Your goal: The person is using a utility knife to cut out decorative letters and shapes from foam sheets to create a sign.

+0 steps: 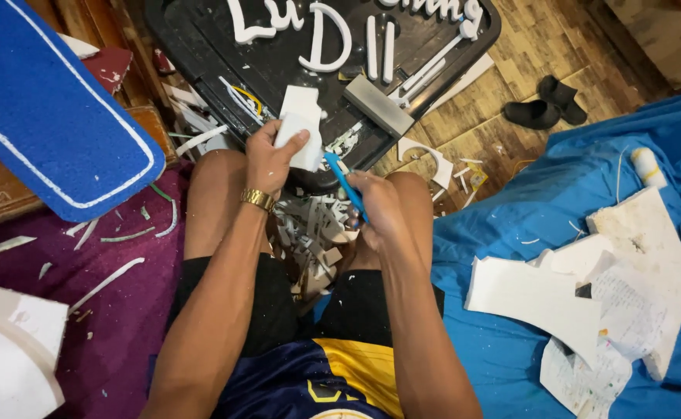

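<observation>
Left hand (272, 155) grips a white foam block (300, 138) above the knees, while the right hand (379, 208) is closed around a blue cutter (346, 185) whose tip touches the block's lower edge. Foam scraps (313, 233) litter the floor beneath, and a black tray (201, 46) with white foam letters (321, 35) lies just beyond.

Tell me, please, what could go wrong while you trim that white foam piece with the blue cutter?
1. The blue cutter in the right hand works close to the left hand gripping the white foam piece, so a slip could nick those fingers.
2. The cutting happens just above bare knees, which a slipping blade might reach.
3. Foam scraps pile between the legs and could hide sharp offcuts.
</observation>
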